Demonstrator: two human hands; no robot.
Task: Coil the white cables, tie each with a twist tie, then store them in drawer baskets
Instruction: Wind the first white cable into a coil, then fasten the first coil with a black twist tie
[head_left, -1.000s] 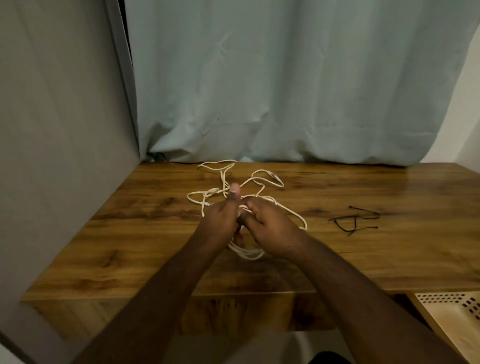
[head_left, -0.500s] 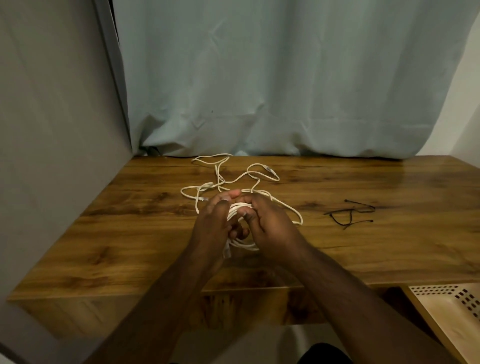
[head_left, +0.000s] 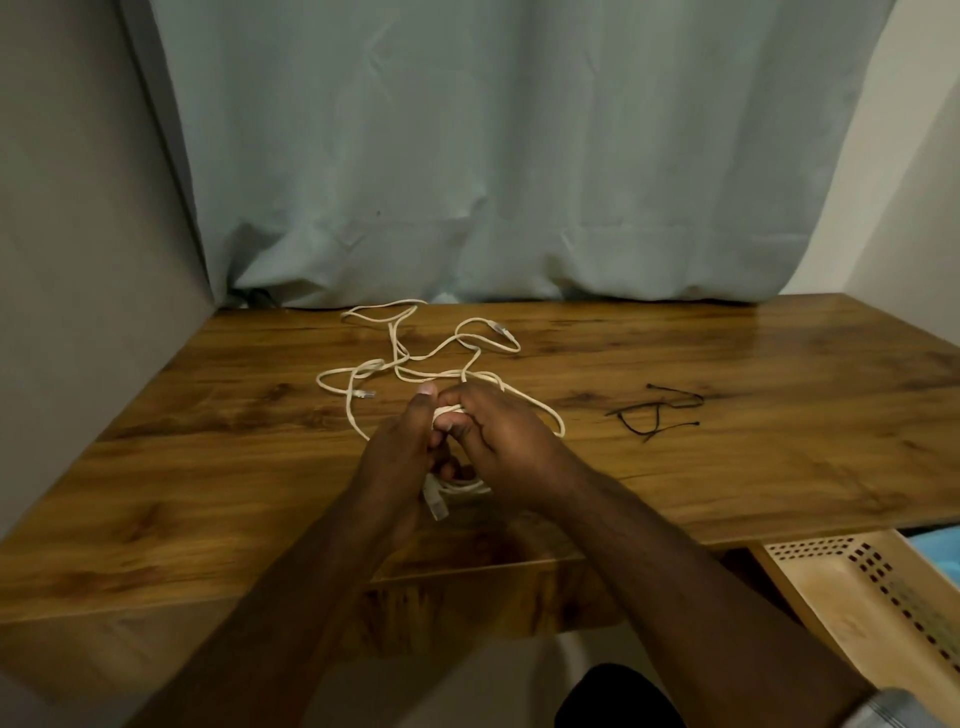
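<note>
The white cable (head_left: 415, 358) sprawls loose toward the desk's (head_left: 727, 467) far edge, with its gathered loops at the near edge, gripped by both your left hand (head_left: 402, 457) and right hand (head_left: 498, 441). It looks light, limp and springy, so pinch where loops cross. The drawer basket (head_left: 857, 587) at the near right corner looks empty.
</note>
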